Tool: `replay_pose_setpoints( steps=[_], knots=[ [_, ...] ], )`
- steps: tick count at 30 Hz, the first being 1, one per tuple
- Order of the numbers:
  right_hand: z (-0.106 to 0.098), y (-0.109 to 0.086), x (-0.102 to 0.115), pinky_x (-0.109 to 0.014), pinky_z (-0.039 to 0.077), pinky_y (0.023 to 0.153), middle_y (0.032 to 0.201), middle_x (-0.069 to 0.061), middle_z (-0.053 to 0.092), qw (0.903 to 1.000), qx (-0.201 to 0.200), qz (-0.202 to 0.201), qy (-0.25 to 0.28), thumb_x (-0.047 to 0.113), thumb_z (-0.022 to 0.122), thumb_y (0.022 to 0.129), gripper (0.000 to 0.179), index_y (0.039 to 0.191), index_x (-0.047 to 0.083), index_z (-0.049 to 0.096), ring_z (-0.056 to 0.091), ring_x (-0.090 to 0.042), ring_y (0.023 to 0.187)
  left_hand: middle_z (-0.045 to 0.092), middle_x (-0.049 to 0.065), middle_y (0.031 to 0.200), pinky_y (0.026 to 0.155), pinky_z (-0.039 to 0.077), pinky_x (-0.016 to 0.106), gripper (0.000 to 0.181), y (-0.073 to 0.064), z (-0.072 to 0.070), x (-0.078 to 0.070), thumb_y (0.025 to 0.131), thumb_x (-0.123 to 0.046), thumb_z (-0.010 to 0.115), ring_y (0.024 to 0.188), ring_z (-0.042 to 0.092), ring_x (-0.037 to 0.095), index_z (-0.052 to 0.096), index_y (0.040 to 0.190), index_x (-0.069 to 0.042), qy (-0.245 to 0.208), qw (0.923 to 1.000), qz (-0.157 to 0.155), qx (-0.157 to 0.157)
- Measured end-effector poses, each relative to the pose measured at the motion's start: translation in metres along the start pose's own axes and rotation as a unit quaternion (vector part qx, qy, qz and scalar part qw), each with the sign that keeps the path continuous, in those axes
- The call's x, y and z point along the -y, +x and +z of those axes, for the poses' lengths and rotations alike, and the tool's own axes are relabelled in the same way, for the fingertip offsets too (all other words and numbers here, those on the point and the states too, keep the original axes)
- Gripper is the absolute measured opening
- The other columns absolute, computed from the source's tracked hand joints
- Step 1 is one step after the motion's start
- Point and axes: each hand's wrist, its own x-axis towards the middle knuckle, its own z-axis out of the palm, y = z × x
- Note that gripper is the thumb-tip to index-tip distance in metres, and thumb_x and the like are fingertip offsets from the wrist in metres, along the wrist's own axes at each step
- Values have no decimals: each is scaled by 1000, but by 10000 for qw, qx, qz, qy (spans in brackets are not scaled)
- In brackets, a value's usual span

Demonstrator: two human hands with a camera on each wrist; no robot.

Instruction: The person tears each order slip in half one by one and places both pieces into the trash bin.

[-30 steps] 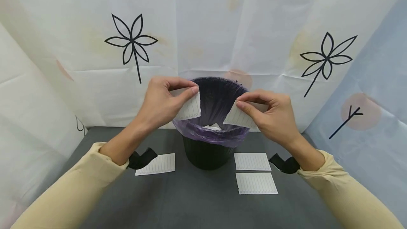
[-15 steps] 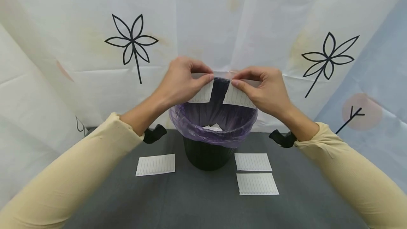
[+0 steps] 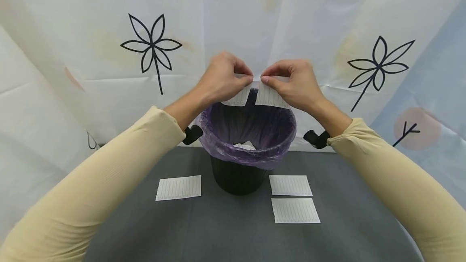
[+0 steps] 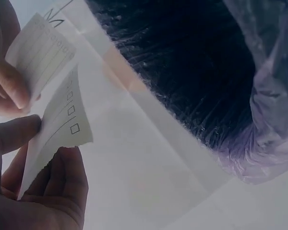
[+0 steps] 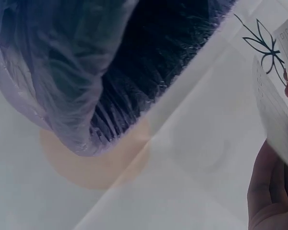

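Note:
Above the bin's far rim in the head view, my left hand (image 3: 223,78) pinches a torn piece of lined paper (image 3: 237,97) between thumb and fingers. A similar lined piece (image 3: 271,94) is pinched by my right hand (image 3: 298,86), and a narrow gap parts the two. The left wrist view shows the left piece's ragged edge and printed boxes (image 4: 71,110). Below the hands stands a dark bin (image 3: 238,177) with a purple liner (image 3: 251,157) folded over its rim. White paper scraps (image 3: 245,146) lie inside it.
One lined paper piece (image 3: 179,188) lies on the grey table (image 3: 225,229) left of the bin. Two more, an upper one (image 3: 290,185) and a lower one (image 3: 295,210), lie to its right. A white patterned cloth (image 3: 236,19) hangs close behind.
Both hands have risen and moved away from me, from over the bin's opening to above its far rim. They have also come closer together, each still holding its paper piece.

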Motion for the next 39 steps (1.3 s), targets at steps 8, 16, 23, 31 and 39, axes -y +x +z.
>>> replay_pose_setpoints(
  steps=[8, 16, 23, 31, 39],
  knots=[
    [10, 4, -4, -22, 50, 80, 102, -11, 76, 9988, 333, 366, -38, 8, 76, 91, 12, 100, 1, 79, 72, -25, 102, 76, 5, 103, 87, 52, 30, 17, 9, 2, 6, 95, -13, 68, 97, 67, 15, 79, 105, -6, -129, 9992, -338, 148],
    [14, 6, -5, -26, 53, 82, 100, -12, 76, 9969, 635, 443, 144, 6, 75, 91, 11, 101, 1, 78, 72, -23, 97, 75, 5, 95, 84, 53, 33, 13, 10, 5, 10, 93, -12, 70, 93, 67, 18, 78, 101, -5, -89, 9983, -410, 410],
    [16, 6, -4, -24, 54, 80, 96, -11, 76, 9946, 835, 523, 327, 6, 75, 91, 11, 100, 1, 78, 73, -21, 92, 76, 4, 92, 81, 53, 33, 12, 9, 8, 14, 93, -13, 73, 92, 67, 19, 79, 98, -5, -69, 9975, -440, 544],
    [18, 5, -4, -22, 53, 75, 93, -12, 76, 9915, 1088, 542, 455, 5, 76, 90, 11, 100, 0, 77, 73, -19, 86, 76, 8, 94, 81, 53, 33, 12, 9, 8, 19, 89, -9, 74, 91, 67, 21, 79, 98, -3, -104, 9965, -496, 671],
    [20, 4, -4, -21, 53, 75, 92, -13, 75, 9901, 1167, 611, 489, 3, 76, 89, 12, 101, -1, 76, 72, -18, 82, 76, 7, 92, 81, 52, 32, 13, 9, 7, 20, 88, -9, 74, 88, 68, 20, 78, 99, -4, -83, 9953, -607, 756]
  ],
)
